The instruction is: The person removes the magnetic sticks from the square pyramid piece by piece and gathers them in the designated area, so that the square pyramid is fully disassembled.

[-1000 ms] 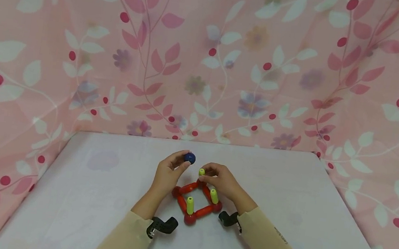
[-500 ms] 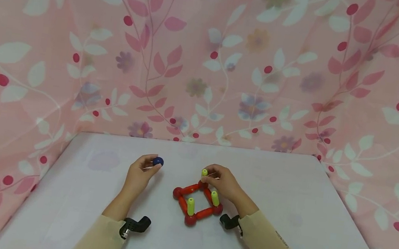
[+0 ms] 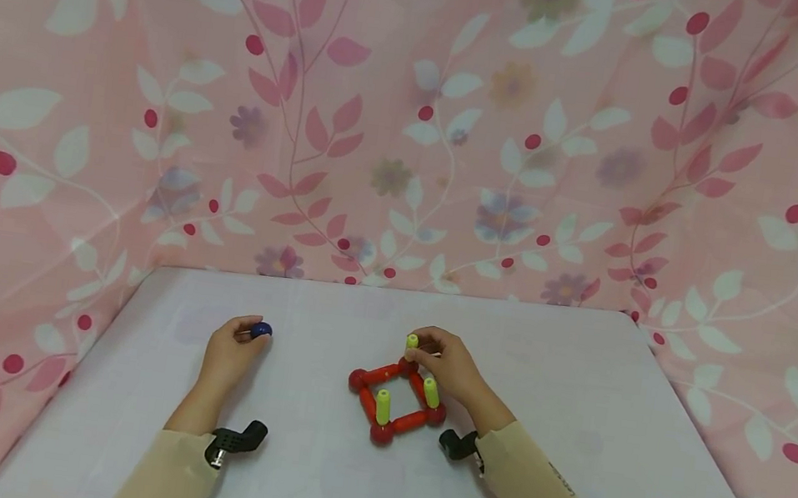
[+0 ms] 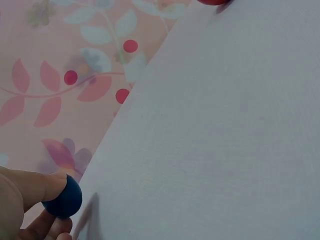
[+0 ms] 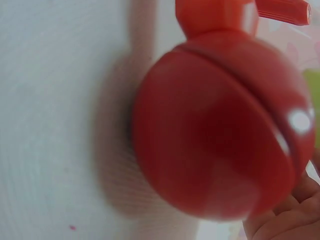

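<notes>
Left of centre in the head view, my left hand (image 3: 226,357) pinches a small blue ball (image 3: 263,330) between thumb and fingers, held off to the side of the red square. In the left wrist view the blue ball (image 4: 69,200) shows at the fingertips. My right hand (image 3: 450,365) pinches a yellow-green rod (image 3: 412,342) standing on the far red ball of a square made of red rods (image 3: 410,424) and red balls. Two more yellow-green rods stand on the near ball (image 3: 381,434) and right ball (image 3: 436,415). The left ball (image 3: 357,379) bears no upright rod.
The white table (image 3: 293,479) lies under everything, with its far edge at a pink floral curtain (image 3: 401,115). A red ball (image 5: 210,135) fills much of the right wrist view. Both wrists wear black camera mounts (image 3: 238,440).
My left hand has carried the blue ball leftward and slightly nearer, away from the red square. The right hand stays at the far rod.
</notes>
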Demonstrator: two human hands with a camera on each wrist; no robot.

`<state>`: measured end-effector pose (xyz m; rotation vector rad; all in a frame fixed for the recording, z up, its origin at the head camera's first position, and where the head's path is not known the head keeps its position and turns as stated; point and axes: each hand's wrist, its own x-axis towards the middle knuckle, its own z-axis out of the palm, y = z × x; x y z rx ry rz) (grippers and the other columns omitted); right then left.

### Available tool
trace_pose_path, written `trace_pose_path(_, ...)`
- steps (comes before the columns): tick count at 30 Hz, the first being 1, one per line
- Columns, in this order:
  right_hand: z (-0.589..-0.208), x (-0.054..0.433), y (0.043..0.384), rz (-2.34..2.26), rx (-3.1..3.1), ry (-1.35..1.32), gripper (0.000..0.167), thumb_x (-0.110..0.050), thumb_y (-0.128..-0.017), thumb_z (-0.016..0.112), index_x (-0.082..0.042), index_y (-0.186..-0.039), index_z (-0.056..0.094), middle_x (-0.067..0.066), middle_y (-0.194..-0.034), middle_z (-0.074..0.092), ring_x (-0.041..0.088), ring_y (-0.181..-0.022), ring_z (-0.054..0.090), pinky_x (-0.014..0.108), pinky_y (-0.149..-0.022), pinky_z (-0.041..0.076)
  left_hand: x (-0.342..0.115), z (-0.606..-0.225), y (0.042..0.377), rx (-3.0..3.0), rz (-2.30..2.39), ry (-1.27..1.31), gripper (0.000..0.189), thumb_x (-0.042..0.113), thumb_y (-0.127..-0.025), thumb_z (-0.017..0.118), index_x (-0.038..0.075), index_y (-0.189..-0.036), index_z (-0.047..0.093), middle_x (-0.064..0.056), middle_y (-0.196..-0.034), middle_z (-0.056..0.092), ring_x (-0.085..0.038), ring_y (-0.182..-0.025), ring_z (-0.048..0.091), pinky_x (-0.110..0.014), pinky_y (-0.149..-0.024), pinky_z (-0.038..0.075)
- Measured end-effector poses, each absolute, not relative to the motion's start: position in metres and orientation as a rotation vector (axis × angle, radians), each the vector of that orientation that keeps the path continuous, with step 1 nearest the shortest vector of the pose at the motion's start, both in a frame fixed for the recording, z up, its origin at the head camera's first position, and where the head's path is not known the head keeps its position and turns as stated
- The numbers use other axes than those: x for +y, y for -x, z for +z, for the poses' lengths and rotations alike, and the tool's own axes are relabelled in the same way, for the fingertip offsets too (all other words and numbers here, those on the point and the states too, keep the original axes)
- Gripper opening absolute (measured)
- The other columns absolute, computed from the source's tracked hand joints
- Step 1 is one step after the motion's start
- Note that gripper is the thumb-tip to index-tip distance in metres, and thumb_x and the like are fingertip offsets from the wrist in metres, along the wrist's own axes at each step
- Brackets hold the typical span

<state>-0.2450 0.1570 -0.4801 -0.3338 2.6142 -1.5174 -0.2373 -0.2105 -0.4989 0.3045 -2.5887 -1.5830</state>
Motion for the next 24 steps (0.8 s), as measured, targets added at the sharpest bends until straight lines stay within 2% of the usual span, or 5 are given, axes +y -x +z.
trace_pose_path(3,-0.480,0.157,0.245,-1.517,2.610,0.321,0.025,-0.019,-0.093,0.072,-0.015,-0.118,0.068,-0.005,-0.099,0.068,0.015,-0.094,0.062,0.033,-0.080,0.053,-0.214,-0.500,0.240,-2.577,-1.561,-0.307,0.042,0.014,-0.097,0.065,0.001,-0.136,0.056,-0.026,-0.130,0.058,-0.036,-0.118,0.054,-0.045,-0.097,0.043)
trace_pose_path(11,-0.481,0.159,0.244,-1.516,2.597,0.286,0.028,-0.018,-0.093,0.073,-0.014,-0.120,0.067,-0.003,-0.103,0.068,0.017,-0.096,0.062,0.033,-0.080,0.054,-0.216,-0.505,0.246,-2.533,-1.489,-0.306,0.037,0.008,-0.097,0.064,-0.001,-0.132,0.059,-0.028,-0.124,0.061,-0.034,-0.113,0.056,-0.037,-0.090,0.041)
trace_pose_path(14,-0.482,0.159,0.245,-1.519,2.594,0.295,0.028,-0.018,-0.093,0.073,-0.013,-0.120,0.067,-0.003,-0.103,0.069,0.017,-0.096,0.062,0.033,-0.080,0.054,-0.214,-0.507,0.247,-2.515,-1.488,-0.299,0.036,0.008,-0.097,0.065,-0.001,-0.131,0.060,-0.028,-0.122,0.062,-0.034,-0.112,0.056,-0.037,-0.089,0.040)
trace_pose_path(20,-0.483,0.159,0.245,-1.525,2.593,0.325,0.026,-0.018,-0.093,0.073,-0.012,-0.118,0.067,-0.002,-0.103,0.069,0.017,-0.097,0.063,0.034,-0.081,0.054,-0.211,-0.509,0.248,-2.570,-1.488,-0.267,0.038,0.013,-0.098,0.064,0.001,-0.134,0.059,-0.027,-0.127,0.060,-0.037,-0.118,0.055,-0.047,-0.098,0.041)
trace_pose_path(24,-0.484,0.160,0.245,-1.532,2.591,0.346,0.025,-0.019,-0.093,0.073,-0.012,-0.116,0.067,-0.002,-0.103,0.069,0.017,-0.097,0.064,0.034,-0.081,0.054,-0.209,-0.510,0.251,-2.587,-1.459,-0.284,0.038,0.016,-0.099,0.063,0.002,-0.135,0.058,-0.026,-0.129,0.060,-0.037,-0.119,0.055,-0.050,-0.101,0.040)
